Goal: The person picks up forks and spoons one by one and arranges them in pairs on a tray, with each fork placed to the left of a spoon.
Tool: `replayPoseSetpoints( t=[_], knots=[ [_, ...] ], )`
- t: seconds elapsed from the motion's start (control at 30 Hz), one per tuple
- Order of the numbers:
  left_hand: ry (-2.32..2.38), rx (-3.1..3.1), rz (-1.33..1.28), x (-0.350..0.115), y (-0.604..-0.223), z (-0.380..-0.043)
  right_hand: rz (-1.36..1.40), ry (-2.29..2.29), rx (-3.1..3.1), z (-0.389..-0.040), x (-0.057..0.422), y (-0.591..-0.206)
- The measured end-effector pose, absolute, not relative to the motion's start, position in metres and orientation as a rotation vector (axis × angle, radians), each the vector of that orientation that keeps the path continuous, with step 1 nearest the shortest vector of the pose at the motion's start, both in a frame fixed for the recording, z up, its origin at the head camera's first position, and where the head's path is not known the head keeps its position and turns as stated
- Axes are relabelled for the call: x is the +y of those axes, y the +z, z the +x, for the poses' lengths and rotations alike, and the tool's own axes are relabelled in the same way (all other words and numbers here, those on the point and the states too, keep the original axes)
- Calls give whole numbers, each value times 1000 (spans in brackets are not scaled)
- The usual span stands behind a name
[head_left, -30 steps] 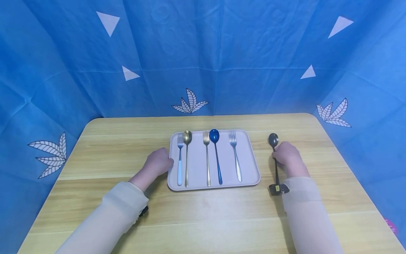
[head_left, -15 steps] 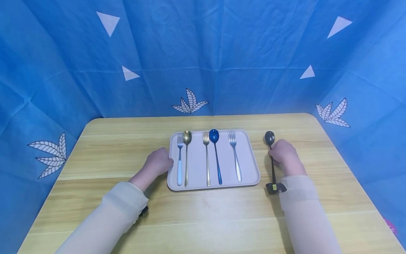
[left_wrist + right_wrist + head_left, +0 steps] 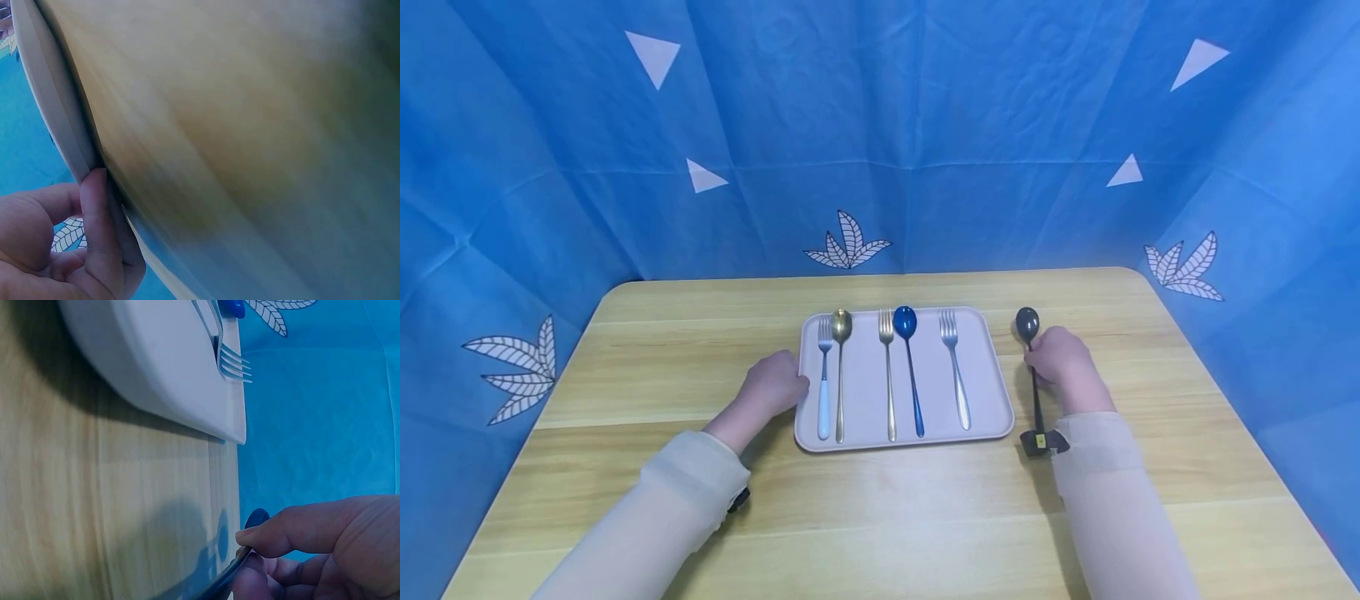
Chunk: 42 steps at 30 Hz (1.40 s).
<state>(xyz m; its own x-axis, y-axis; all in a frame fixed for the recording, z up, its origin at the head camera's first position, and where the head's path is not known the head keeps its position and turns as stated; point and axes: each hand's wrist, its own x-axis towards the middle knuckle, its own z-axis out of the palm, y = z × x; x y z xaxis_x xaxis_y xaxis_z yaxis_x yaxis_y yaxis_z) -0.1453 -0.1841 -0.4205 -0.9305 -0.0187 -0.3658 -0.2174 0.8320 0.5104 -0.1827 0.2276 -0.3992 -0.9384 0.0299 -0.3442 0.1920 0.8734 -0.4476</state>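
My left hand (image 3: 772, 385) is at the left side of a pale lilac tray (image 3: 865, 375), and the left wrist view shows its thumb and fingers pinching the tray rim (image 3: 56, 100). To the right of the tray, my right hand (image 3: 1063, 362) pinches the handle of a dark long-handled spoon (image 3: 1027, 323) below its bowl. In the right wrist view that spoon (image 3: 257, 518) casts a shadow on the table. Across the tray lie a blue-handled fork (image 3: 824, 408), a gold spoon (image 3: 842, 325), a gold fork (image 3: 887, 327), a blue spoon (image 3: 906, 322) and a silver fork (image 3: 950, 329).
The wooden table (image 3: 880, 517) has rounded back corners. A blue curtain (image 3: 925, 125) with white triangles and leaf prints stands behind it and at both sides. A small black device (image 3: 1036, 443) sits at the right cuff.
My right hand has moved left toward the tray with the dark spoon, whose bowl is also slightly farther back. My left hand, the tray and its cutlery have stayed in place.
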Motion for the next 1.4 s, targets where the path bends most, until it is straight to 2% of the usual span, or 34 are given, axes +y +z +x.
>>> replayPoseSetpoints(
  t=[1.4],
  knots=[
    [785, 2657, -165, -184, -417, -144, 168, -739, 2735, -188, 202, -391]
  ],
)
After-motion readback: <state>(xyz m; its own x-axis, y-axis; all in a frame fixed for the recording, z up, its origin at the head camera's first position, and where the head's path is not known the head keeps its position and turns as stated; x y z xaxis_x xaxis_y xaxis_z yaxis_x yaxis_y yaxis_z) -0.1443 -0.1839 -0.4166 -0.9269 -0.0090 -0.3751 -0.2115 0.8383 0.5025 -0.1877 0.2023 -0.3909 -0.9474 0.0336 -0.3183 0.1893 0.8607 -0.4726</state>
